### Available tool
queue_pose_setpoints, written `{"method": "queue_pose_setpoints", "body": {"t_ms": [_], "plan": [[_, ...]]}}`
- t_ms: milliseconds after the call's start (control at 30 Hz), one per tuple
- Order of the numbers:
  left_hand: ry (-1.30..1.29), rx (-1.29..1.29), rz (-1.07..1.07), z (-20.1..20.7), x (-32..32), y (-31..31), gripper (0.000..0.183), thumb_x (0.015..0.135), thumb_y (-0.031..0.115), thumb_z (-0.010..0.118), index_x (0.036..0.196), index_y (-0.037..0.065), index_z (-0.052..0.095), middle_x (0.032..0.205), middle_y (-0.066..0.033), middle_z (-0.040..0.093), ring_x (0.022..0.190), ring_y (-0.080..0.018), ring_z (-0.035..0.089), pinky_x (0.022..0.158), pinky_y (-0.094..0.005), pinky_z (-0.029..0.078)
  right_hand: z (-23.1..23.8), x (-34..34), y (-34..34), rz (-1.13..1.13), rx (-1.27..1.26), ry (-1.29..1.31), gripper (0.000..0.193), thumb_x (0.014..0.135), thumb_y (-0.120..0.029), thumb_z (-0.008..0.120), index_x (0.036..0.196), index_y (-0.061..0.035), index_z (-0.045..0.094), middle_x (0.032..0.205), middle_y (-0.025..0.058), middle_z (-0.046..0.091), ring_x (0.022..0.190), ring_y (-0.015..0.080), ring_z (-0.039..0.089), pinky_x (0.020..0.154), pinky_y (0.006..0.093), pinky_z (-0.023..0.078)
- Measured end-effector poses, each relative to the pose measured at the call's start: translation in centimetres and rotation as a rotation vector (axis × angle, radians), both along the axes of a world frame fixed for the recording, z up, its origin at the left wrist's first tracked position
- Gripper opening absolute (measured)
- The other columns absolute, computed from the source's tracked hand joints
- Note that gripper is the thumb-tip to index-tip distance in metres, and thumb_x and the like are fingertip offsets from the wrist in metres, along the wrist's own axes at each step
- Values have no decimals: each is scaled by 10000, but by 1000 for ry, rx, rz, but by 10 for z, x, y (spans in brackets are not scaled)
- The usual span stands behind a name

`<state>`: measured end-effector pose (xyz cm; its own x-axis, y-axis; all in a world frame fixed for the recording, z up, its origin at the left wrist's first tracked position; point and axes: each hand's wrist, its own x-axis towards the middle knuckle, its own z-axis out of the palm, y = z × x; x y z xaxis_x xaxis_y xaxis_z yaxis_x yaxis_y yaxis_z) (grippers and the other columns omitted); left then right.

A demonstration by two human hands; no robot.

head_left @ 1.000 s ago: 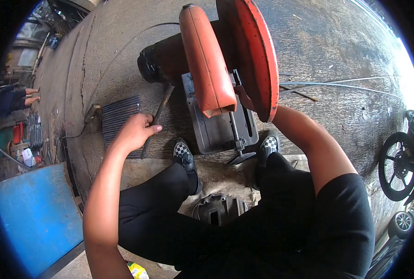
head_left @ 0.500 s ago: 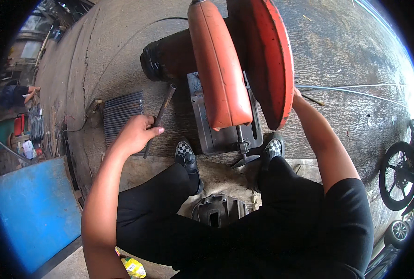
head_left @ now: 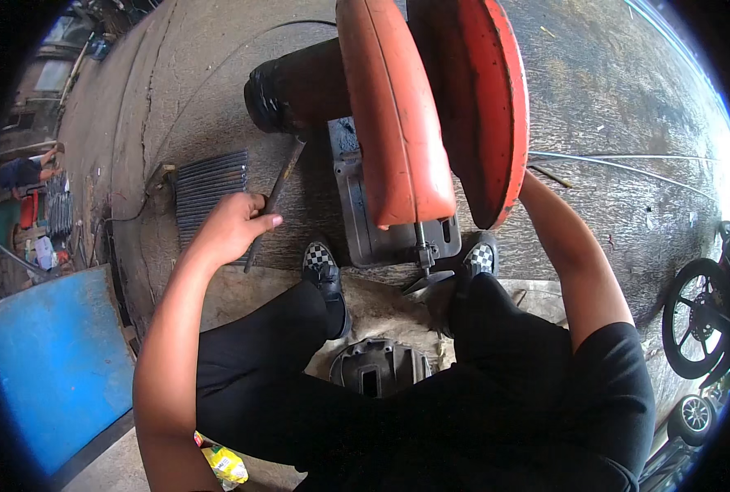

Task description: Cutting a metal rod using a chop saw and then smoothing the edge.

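Observation:
My left hand [head_left: 238, 227] is closed round a short dark metal rod [head_left: 281, 182], which leans with its top end away from me. Just left of that hand, a neat row of dark metal rods [head_left: 211, 190] lies on the ground. In front of me stands a chop saw with a red handle housing [head_left: 397, 123], a red disc guard [head_left: 500, 115] and a grey metal base [head_left: 363, 221]. Reaching behind the guard, my right arm [head_left: 570, 230] disappears from sight at the wrist, so the right hand's fingers are hidden.
A dark welding mask [head_left: 377, 365] lies between my feet. At left are a blue board [head_left: 61, 361] and another person [head_left: 25, 172]. Long thin rods [head_left: 627, 157] stretch right of the saw. Motorcycle wheels [head_left: 697, 316] stand at far right. A yellow packet [head_left: 224, 465] lies lower left.
The view has shifted slightly. My left hand still grips the rod in nearly the same pose, and my right hand has gone fully behind the guard.

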<state>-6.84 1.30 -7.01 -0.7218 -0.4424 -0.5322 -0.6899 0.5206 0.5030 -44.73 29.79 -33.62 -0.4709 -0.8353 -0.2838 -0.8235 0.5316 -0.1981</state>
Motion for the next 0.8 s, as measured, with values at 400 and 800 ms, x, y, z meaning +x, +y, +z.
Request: {"method": "queue_pose_setpoints", "body": {"t_ms": [400,800], "plan": [[-45,-29,-29,-1,-1,-3,311,844,219,690,769,-69,600,569,-102,498,558,-153,451,568,-359,379,-2,-1,14,56,-86,-82,191,921,-239,509,1032,-176,650,897,167,685,842,357,667,725,482,509],[-184,-68,-21,33,-11,6,209,857,122,649,871,-84,624,722,-65,620,706,-88,539,646,-305,435,-15,-43,27,-12,45,3,167,915,-191,509,994,-169,655,898,96,666,855,317,664,720,430,527]]}}
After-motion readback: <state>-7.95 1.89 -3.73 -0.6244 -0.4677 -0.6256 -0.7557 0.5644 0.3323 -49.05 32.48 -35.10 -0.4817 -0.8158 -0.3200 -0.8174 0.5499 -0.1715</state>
